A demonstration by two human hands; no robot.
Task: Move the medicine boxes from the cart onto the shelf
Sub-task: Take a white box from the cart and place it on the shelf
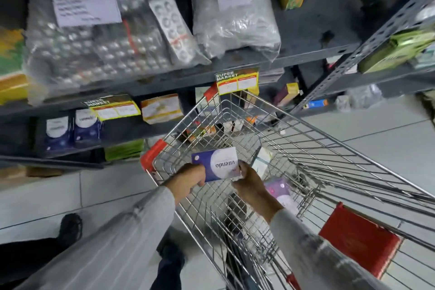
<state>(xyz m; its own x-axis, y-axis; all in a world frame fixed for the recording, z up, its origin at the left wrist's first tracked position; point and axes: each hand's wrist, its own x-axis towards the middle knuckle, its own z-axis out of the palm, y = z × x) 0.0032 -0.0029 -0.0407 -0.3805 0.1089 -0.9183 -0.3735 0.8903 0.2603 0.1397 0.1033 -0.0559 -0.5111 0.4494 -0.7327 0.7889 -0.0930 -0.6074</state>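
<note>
A blue and white medicine box (pixel 217 163) is held above the near end of the wire cart (pixel 306 148). My left hand (pixel 189 178) grips its left end and my right hand (pixel 249 180) grips its right end. Two matching blue boxes (pixel 73 129) stand on the lower level of the dark shelf (pixel 141 87) at the left. More boxes lie in the cart: a pink and white one (pixel 281 192) by my right wrist, a pale one (pixel 263 160), and several small ones (pixel 204 133) at the far end.
Clear bags of blister packs (pixel 94 37) fill the upper shelf. Yellow price tags (pixel 237 80) hang on the shelf edges. An orange and white box (pixel 162 108) sits beside the blue ones. A red cart flap (pixel 357 240) is at the lower right. Grey tile floor surrounds the cart.
</note>
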